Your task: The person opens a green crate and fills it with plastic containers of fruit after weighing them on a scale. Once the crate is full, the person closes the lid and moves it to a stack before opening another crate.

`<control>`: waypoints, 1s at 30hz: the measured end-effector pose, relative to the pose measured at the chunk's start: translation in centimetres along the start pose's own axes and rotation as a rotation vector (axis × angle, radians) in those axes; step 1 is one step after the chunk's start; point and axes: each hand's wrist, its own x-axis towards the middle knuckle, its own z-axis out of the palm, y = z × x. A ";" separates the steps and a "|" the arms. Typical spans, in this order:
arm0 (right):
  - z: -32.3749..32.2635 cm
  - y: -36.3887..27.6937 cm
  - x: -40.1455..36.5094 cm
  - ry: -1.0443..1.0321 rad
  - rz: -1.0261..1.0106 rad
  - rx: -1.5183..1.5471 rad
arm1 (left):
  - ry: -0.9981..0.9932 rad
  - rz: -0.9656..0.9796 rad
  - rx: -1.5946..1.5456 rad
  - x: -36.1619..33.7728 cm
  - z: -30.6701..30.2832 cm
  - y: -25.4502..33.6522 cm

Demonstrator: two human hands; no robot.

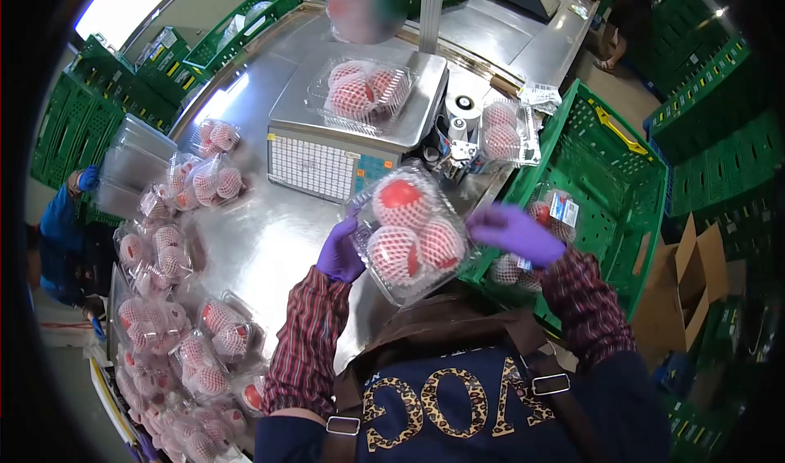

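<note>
In purple gloves, both my hands are over the steel counter (270, 275). My left hand (339, 249) grips the left side of a clear plastic fruit pack (405, 238), tilted in front of my chest. Inside it, three round red fruits sit in pink-and-white foam nets. My right hand (517, 231) is at the pack's right edge, fingers stretched towards it. Beyond the held pack, a label scale (315, 167) carries another fruit pack (360, 93) on its plate.
Several netted-fruit packs (151, 324) crowd the counter's left side. Clear empty trays (135, 165) are stacked behind them. A green crate (609, 185) holding labelled packs stands at right, beside an open cardboard box (683, 287). A person in blue sleeves (61, 246) is at far left.
</note>
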 end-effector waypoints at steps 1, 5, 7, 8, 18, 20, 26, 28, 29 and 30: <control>-1.1 1.4 2.0 0.378 -0.276 -0.382 | 0.143 0.033 -0.080 -0.4 -1.7 -1.0; -4.9 2.9 8.0 0.642 -0.127 -1.373 | 0.319 0.152 -0.061 -1.3 -1.3 -3.3; -5.5 3.5 7.9 0.576 -0.043 -1.169 | 0.348 0.272 0.002 -1.2 -1.1 -4.2; -5.0 1.6 6.4 0.610 -0.083 -0.928 | 0.365 0.341 0.027 -0.9 -0.3 -4.2; 0.6 0.4 0.1 0.540 -0.285 0.360 | 0.187 0.498 0.047 5.3 7.2 -5.6; -1.6 2.2 -2.0 0.447 -0.207 0.477 | 0.101 0.566 0.359 7.6 8.3 -7.7; -15.7 11.6 -6.3 0.649 -0.115 0.504 | 0.412 0.319 0.249 5.0 -4.6 -1.3; -20.8 15.4 -7.0 0.714 -0.092 0.557 | 0.704 0.645 0.249 0.9 -13.1 1.9; -23.3 17.0 -7.1 0.745 -0.081 0.584 | 1.007 0.599 0.635 -0.5 -14.1 4.4; -25.7 18.8 -6.9 0.764 -0.072 0.613 | 1.094 0.708 0.957 -0.8 -17.5 6.7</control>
